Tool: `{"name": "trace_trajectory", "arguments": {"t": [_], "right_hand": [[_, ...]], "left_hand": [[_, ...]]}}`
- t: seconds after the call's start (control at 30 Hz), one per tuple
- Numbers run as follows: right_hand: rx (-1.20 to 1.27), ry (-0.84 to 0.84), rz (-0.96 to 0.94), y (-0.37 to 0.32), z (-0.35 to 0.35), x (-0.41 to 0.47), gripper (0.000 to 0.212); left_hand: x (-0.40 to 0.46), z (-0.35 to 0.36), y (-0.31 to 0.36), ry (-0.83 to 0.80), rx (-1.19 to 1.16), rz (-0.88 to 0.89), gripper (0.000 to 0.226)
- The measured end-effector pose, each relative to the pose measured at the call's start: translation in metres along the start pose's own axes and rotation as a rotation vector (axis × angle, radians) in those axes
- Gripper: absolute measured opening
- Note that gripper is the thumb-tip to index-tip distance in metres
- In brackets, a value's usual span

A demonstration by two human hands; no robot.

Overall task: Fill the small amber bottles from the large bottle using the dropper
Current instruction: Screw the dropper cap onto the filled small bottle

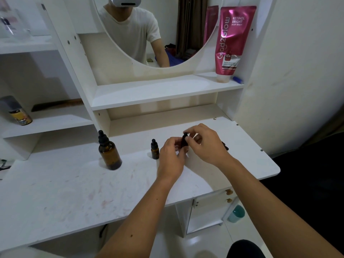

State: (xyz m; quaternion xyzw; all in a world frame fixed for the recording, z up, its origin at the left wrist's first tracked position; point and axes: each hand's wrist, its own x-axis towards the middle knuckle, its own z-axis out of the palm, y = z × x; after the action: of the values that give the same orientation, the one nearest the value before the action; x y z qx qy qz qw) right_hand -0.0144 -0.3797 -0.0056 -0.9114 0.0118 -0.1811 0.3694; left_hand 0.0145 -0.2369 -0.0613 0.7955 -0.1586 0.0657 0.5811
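The large amber bottle [109,152] stands upright on the white vanity top [74,187], left of centre, with its black dropper cap on. One small amber bottle [154,150] with a black dropper cap stands just left of my hands. My left hand [171,159] grips the body of a second small amber bottle [184,142], mostly hidden by my fingers. My right hand [205,144] pinches the black dropper cap on top of that bottle. A dark object behind my right hand is partly hidden.
A pink body serum tube [232,40] and a small blue item [237,79] sit on the upper shelf under the round mirror [160,30]. A spray can [16,111] and a comb [55,105] lie on the left shelf. A teal cup [236,214] stands on the floor.
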Motion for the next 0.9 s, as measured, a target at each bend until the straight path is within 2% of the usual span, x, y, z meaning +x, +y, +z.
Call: {"name": "trace_trajectory", "arguments": {"t": [0.13,0.3,0.4,0.57,0.73,0.9], "right_hand": [[-0.009,0.054,0.07,-0.001,-0.001,0.002,0.021],[-0.008,-0.007,0.055,-0.004,-0.002,0.004,0.013],[-0.014,0.011,0.087,-0.004,-0.004,0.004,0.025],[0.012,-0.174,-0.03,0.0,-0.01,0.008,0.022],[-0.012,-0.11,0.004,0.002,-0.001,0.012,0.008],[0.018,-0.019,0.089,0.003,0.007,0.011,0.023]], "left_hand": [[0.0,0.0,0.0,0.001,-0.019,-0.01,0.019],[0.0,0.0,0.0,0.003,-0.003,-0.005,0.019],[0.0,0.0,-0.001,0.002,-0.02,-0.008,0.019],[0.001,0.0,-0.002,0.002,0.01,-0.002,0.02],[0.002,0.001,-0.001,0.003,0.036,-0.004,0.019],[0.001,0.0,0.0,0.006,0.05,0.007,0.02]]}}
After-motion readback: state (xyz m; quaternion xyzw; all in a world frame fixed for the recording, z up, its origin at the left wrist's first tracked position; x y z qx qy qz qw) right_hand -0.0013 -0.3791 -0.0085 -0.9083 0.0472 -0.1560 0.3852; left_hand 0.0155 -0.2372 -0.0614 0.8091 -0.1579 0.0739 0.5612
